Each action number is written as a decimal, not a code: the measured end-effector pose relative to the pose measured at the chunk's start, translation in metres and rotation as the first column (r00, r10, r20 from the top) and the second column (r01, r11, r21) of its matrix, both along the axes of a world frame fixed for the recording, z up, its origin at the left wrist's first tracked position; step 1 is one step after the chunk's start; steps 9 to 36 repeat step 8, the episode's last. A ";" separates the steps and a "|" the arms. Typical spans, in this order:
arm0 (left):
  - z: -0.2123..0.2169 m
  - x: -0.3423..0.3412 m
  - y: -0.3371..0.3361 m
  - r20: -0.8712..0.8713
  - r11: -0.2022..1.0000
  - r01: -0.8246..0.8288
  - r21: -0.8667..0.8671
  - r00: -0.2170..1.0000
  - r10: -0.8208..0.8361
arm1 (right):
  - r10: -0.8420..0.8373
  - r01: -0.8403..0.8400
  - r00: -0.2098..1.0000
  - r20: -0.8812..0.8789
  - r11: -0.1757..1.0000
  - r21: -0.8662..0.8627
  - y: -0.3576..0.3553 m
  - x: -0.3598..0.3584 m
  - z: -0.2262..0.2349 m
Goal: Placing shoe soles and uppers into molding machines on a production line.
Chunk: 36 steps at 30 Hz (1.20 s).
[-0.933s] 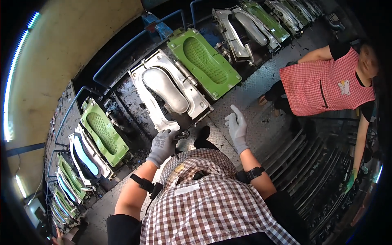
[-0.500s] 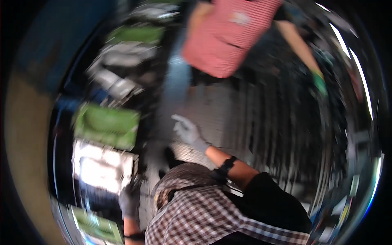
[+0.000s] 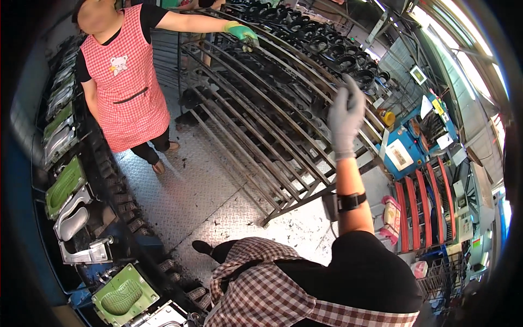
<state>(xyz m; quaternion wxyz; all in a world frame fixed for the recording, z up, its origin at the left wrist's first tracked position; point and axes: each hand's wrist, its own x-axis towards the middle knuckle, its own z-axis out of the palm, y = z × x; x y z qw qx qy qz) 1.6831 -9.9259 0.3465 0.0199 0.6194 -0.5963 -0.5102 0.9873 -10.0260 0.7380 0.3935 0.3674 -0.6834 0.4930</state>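
My right hand [image 3: 347, 122], in a pale grey glove, is raised with its fingers stretched out and apart. Nothing shows in it. It appears in front of the end of a long metal rack [image 3: 248, 122] made of parallel bars; whether it touches a bar I cannot tell. A dark band circles my right wrist. My left hand is out of view. At lower left, the nearest thing to my body is a green sole-shaped mould [image 3: 125, 297] on a machine, with a metallic mould half [image 3: 163, 316] beside it.
A co-worker in a pink checked apron [image 3: 128, 92] stands at far left, one green-gloved hand [image 3: 242, 34] at the rack. More moulds [image 3: 65, 185] line the left side. Black ring-like parts [image 3: 327, 43] lie beyond the rack. Blue equipment [image 3: 406, 152] and red-edged shelving [image 3: 425, 207] stand right.
My view has swung right, bringing the rack and right-hand equipment into sight. My right hand has risen from low in front of me toward the rack. My left hand has left the picture.
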 end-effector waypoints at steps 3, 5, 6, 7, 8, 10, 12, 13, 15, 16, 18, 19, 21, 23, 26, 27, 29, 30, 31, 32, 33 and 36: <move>0.023 -0.016 0.009 0.153 0.999 0.034 0.009 0.988 -0.035 | -0.321 0.347 0.938 -0.132 0.864 0.364 0.040 -0.032 -0.020; 0.050 -0.018 0.028 0.282 0.999 -0.014 0.048 0.959 0.000 | -0.340 0.630 0.771 -0.538 0.528 0.569 0.040 -0.045 -0.048; 0.068 -0.031 0.027 0.339 0.997 -0.031 0.069 0.941 0.006 | -0.346 0.619 0.782 -0.518 0.533 0.577 0.040 -0.052 -0.044; 0.088 -0.044 0.030 0.394 0.994 -0.055 0.096 0.919 0.013 | -0.437 0.566 0.812 -0.387 0.425 0.707 0.040 -0.072 -0.042; 0.103 -0.036 0.059 0.435 0.981 -0.155 0.118 0.896 0.090 | -0.345 0.491 0.866 -0.361 0.457 0.741 -0.008 -0.062 -0.062; 0.103 -0.036 0.059 0.435 0.981 -0.155 0.118 0.896 0.090 | -0.345 0.491 0.866 -0.361 0.457 0.741 -0.008 -0.062 -0.062; 0.103 -0.036 0.059 0.435 0.981 -0.155 0.118 0.896 0.090 | -0.345 0.491 0.866 -0.361 0.457 0.741 -0.008 -0.062 -0.062; 0.103 -0.036 0.059 0.435 0.981 -0.155 0.118 0.896 0.090 | -0.345 0.491 0.866 -0.361 0.457 0.741 -0.008 -0.062 -0.062; 0.103 -0.036 0.059 0.435 0.981 -0.155 0.118 0.896 0.090 | -0.345 0.491 0.866 -0.361 0.457 0.741 -0.008 -0.062 -0.062; 0.103 -0.036 0.059 0.435 0.981 -0.155 0.118 0.896 0.090 | -0.345 0.491 0.866 -0.361 0.457 0.741 -0.008 -0.062 -0.062; 0.103 -0.036 0.059 0.435 0.981 -0.155 0.118 0.896 0.090 | -0.345 0.491 0.866 -0.361 0.457 0.741 -0.008 -0.062 -0.062; 0.103 -0.036 0.059 0.435 0.981 -0.155 0.118 0.896 0.090 | -0.345 0.491 0.866 -0.361 0.457 0.741 -0.008 -0.062 -0.062; 0.103 -0.036 0.059 0.435 0.981 -0.155 0.118 0.896 0.090 | -0.345 0.491 0.866 -0.361 0.457 0.741 -0.008 -0.062 -0.062; 0.103 -0.036 0.059 0.435 0.981 -0.155 0.118 0.896 0.090 | -0.345 0.491 0.866 -0.361 0.457 0.741 -0.008 -0.062 -0.062; 0.103 -0.036 0.059 0.435 0.981 -0.155 0.118 0.896 0.090 | -0.345 0.491 0.866 -0.361 0.457 0.741 -0.008 -0.062 -0.062; 0.103 -0.036 0.059 0.435 0.981 -0.155 0.118 0.896 0.090 | -0.345 0.491 0.866 -0.361 0.457 0.741 -0.008 -0.062 -0.062; 0.103 -0.036 0.059 0.435 0.981 -0.155 0.118 0.896 0.090 | -0.345 0.491 0.866 -0.361 0.457 0.741 -0.008 -0.062 -0.062; 0.103 -0.036 0.059 0.435 0.981 -0.155 0.118 0.896 0.090 | -0.345 0.491 0.866 -0.361 0.457 0.741 -0.008 -0.062 -0.062; 0.103 -0.036 0.059 0.435 0.981 -0.155 0.118 0.896 0.090 | -0.345 0.491 0.866 -0.361 0.457 0.741 -0.008 -0.062 -0.062; 0.103 -0.036 0.059 0.435 0.981 -0.155 0.118 0.896 0.090 | -0.345 0.491 0.866 -0.361 0.457 0.741 -0.008 -0.062 -0.062; 0.103 -0.036 0.059 0.435 0.981 -0.155 0.118 0.896 0.090 | -0.345 0.491 0.866 -0.361 0.457 0.741 -0.008 -0.062 -0.062; 0.103 -0.036 0.059 0.435 0.981 -0.155 0.118 0.896 0.090 | -0.345 0.491 0.866 -0.361 0.457 0.741 -0.008 -0.062 -0.062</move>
